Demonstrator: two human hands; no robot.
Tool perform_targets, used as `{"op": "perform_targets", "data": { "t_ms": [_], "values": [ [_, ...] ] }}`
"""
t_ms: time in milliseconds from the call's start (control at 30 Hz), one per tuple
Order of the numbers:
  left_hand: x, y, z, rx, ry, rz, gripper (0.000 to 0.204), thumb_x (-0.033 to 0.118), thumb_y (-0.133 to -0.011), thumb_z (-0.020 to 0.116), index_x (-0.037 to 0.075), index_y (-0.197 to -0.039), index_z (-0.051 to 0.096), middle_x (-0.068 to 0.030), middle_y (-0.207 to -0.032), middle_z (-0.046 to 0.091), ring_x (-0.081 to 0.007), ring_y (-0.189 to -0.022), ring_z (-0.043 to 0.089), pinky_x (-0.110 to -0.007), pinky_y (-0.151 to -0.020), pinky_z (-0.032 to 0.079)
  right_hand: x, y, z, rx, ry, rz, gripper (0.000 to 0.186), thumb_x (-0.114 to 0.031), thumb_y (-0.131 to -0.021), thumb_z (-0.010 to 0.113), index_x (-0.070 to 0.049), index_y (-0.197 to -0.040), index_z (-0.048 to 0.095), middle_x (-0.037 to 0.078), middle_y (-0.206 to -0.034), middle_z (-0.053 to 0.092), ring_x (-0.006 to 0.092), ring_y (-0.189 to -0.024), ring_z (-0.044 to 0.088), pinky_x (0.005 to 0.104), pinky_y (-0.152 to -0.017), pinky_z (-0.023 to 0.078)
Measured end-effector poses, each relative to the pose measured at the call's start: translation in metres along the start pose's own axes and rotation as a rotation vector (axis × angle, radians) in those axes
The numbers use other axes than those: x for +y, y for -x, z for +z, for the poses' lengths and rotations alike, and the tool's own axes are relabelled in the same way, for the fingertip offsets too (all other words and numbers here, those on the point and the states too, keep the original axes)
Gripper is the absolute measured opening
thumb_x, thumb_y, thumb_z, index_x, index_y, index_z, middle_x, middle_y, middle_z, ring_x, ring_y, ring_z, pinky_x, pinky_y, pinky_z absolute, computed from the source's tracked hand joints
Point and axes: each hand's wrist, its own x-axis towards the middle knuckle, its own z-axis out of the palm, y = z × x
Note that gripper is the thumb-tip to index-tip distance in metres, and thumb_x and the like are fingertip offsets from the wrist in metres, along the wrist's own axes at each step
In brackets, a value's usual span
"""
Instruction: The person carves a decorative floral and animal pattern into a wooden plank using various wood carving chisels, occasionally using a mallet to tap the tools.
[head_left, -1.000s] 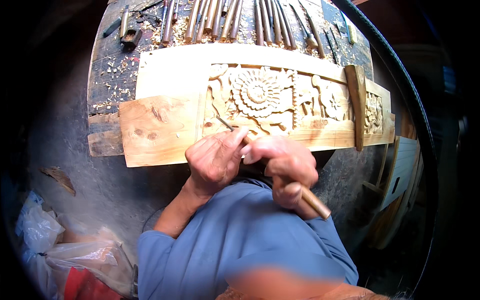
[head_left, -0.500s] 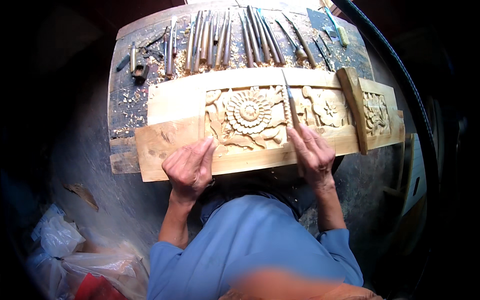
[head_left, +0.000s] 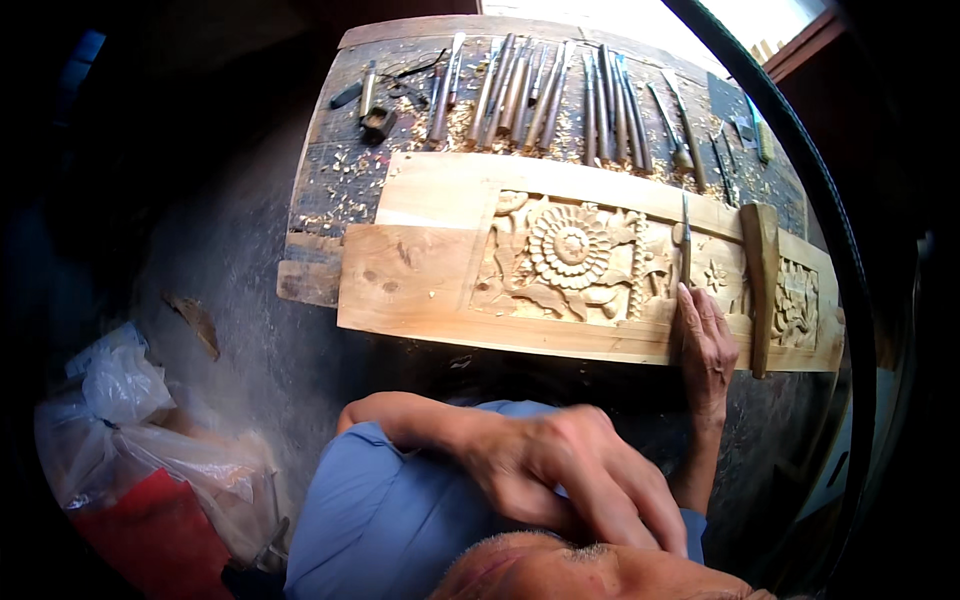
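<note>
A carved wooden board (head_left: pixel 410 275) lies along the near side of the bench, with a round many-petalled flower and leaves in relief. My right hand (head_left: pixel 708 340) is closed round a slim carving chisel (head_left: pixel 686 255), its blade directed away from me over the carved panels right of the big flower. Whether the tip touches the wood I cannot tell. My left hand (head_left: pixel 570 465) is raised off the board, close to my body and head, fingers bent and apart. Its fingertips are partly hidden, and no object shows in it.
A wooden mallet-like club (head_left: pixel 760 290) lies across the board, right of my right hand. Behind the board, several chisels (head_left: pixel 520 90) rest in a row on the bench among wood shavings. A brush (head_left: pixel 764 140) lies far right. Plastic bags (head_left: pixel 150 430) sit at lower left.
My left hand has left the board's near edge and come up toward my head. My right hand keeps the chisel, now further right along the carving. The whole view has shifted.
</note>
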Motion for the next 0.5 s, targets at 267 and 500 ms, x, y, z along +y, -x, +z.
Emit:
{"op": "perform_targets", "data": {
  "t_ms": [267, 500],
  "values": [
    [0.025, 0.044, -0.169, 0.817, -1.564, -0.281, 0.016, 0.016, -0.099, 0.078, 0.01, -0.112, 0.086, -0.0061, -0.094, 0.084, -0.0182, -0.079, 0.08, -0.032, -0.068, 0.061, -0.031, 0.008, 0.008, 0.235, -0.156, 0.336, 0.024, -0.007, -0.091, 0.083, 0.0, -0.113, 0.076, 0.021, -0.131, 0.076, 0.0416, -0.128, 0.07, 0.0456, -0.107, 0.056],
    [0.081, 0.08, -0.223, 1.183, -1.703, -0.308, 0.017, 0.029, -0.098, 0.08, 0.016, -0.107, 0.088, -0.0034, -0.082, 0.083, -0.0172, -0.07, 0.078, -0.033, -0.065, 0.059, -0.042, -0.003, 0.02, 0.225, -0.142, 0.426, 0.022, -0.009, -0.082, 0.09, -0.004, -0.083, 0.068, 0.018, -0.128, 0.076, 0.0407, -0.129, 0.068, 0.0483, -0.105, 0.055]
  ]
}}
